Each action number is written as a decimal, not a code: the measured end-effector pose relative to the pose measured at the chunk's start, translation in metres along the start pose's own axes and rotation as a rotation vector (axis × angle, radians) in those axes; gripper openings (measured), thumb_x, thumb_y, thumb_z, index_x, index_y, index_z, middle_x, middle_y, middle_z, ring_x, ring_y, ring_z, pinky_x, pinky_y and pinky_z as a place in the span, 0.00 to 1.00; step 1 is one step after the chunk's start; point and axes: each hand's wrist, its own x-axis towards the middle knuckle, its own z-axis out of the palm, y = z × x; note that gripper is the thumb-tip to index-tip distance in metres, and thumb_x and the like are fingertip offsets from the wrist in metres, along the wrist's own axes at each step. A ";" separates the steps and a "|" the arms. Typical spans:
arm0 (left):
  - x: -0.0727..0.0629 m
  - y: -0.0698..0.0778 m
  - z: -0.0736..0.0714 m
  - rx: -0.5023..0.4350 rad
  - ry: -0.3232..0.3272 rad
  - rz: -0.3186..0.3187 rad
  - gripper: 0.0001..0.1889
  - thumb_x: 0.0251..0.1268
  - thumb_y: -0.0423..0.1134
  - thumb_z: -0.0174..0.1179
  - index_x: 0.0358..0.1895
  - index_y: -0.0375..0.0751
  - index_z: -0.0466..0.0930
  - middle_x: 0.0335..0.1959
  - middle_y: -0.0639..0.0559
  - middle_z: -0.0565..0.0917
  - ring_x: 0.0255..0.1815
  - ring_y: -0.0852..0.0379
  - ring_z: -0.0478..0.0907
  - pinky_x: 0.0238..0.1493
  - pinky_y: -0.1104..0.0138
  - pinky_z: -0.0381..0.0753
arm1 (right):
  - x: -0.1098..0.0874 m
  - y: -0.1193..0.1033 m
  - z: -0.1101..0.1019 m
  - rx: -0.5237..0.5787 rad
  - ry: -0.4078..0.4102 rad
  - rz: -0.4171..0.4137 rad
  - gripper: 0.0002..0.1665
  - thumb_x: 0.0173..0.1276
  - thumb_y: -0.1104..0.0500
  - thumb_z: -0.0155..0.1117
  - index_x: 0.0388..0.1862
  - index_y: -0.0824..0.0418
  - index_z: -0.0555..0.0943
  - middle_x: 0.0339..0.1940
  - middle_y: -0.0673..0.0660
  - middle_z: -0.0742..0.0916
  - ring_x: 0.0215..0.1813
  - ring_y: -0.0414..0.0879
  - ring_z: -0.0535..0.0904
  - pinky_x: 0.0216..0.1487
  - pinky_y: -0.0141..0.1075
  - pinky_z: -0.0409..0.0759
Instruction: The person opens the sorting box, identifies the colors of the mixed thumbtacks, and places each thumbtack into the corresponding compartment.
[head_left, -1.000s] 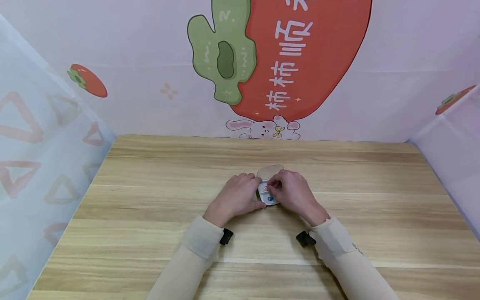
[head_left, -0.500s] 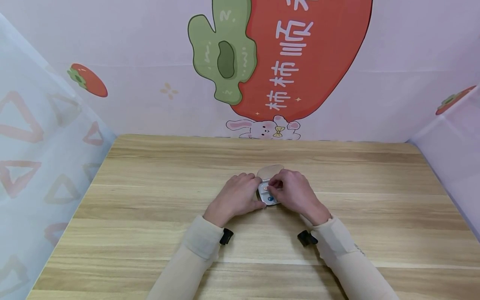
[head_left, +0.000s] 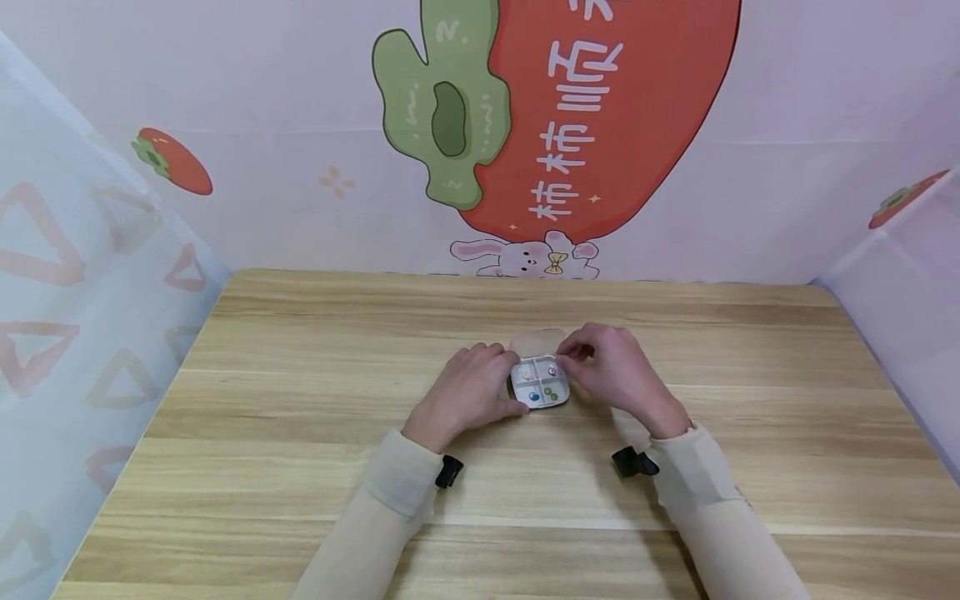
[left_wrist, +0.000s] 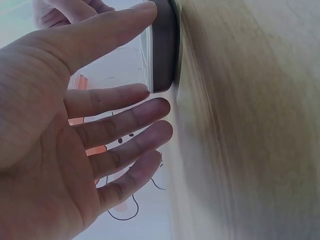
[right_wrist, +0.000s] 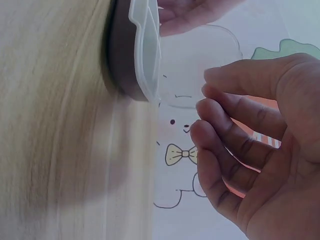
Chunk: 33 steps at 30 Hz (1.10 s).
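Observation:
A small compartment box (head_left: 542,383) with a white divided inside, a dark outer shell (left_wrist: 165,47) and a clear lid (head_left: 537,342) raised at the back lies open on the table. Small round pieces sit in its compartments: blue (head_left: 534,397), green (head_left: 551,393), purplish (head_left: 552,372) and pale orange (head_left: 527,376). My left hand (head_left: 472,387) holds the box's left side, thumb at the front corner, index fingertip at the back one. To the right, my right hand (head_left: 611,367) hovers by the lid's hinge side, fingers loosely curled, thumb tip close to the index; nothing shows in it.
The box stands on a wood-grain table (head_left: 300,333). A printed cloth backdrop (head_left: 300,83) rises behind the table's far edge, with more cloth at the left (head_left: 90,250) and right sides. Black wrist mounts (head_left: 449,472) sit at both cuffs.
My right hand has drawn back from over the compartments to the right and slightly away, uncovering the box's right half. The left hand stays at the box's left side.

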 end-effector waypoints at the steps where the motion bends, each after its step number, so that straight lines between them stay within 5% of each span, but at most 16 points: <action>1: 0.000 0.000 0.000 -0.001 0.001 -0.004 0.34 0.57 0.57 0.74 0.62 0.40 0.80 0.53 0.47 0.82 0.50 0.50 0.76 0.60 0.54 0.74 | 0.000 0.000 -0.001 0.002 0.006 0.002 0.04 0.65 0.63 0.73 0.38 0.60 0.89 0.34 0.51 0.86 0.37 0.47 0.80 0.41 0.41 0.80; 10: 0.000 -0.003 -0.002 -0.007 -0.002 -0.029 0.34 0.58 0.56 0.74 0.63 0.40 0.79 0.55 0.46 0.81 0.52 0.49 0.76 0.61 0.53 0.73 | 0.000 0.005 -0.002 0.038 0.078 0.026 0.05 0.67 0.62 0.70 0.40 0.62 0.87 0.37 0.55 0.86 0.40 0.50 0.80 0.43 0.43 0.79; 15: 0.000 -0.004 -0.002 -0.006 -0.002 -0.027 0.33 0.59 0.56 0.73 0.63 0.41 0.79 0.55 0.46 0.81 0.52 0.49 0.75 0.60 0.53 0.73 | 0.002 0.008 -0.001 0.086 0.107 0.028 0.16 0.70 0.58 0.69 0.53 0.65 0.84 0.46 0.59 0.86 0.47 0.53 0.81 0.50 0.49 0.80; 21: 0.000 -0.005 -0.002 -0.013 0.000 -0.020 0.31 0.60 0.53 0.73 0.63 0.41 0.79 0.53 0.46 0.81 0.50 0.49 0.75 0.58 0.53 0.74 | 0.004 0.008 0.003 0.156 0.035 0.056 0.26 0.76 0.52 0.63 0.67 0.63 0.77 0.60 0.61 0.83 0.58 0.56 0.79 0.59 0.53 0.78; 33: 0.001 -0.006 -0.002 -0.022 0.021 -0.001 0.31 0.58 0.52 0.75 0.62 0.40 0.79 0.51 0.46 0.82 0.50 0.49 0.76 0.56 0.53 0.76 | 0.006 0.008 0.009 0.183 -0.060 0.098 0.27 0.81 0.45 0.52 0.67 0.62 0.77 0.60 0.60 0.84 0.56 0.55 0.80 0.58 0.51 0.78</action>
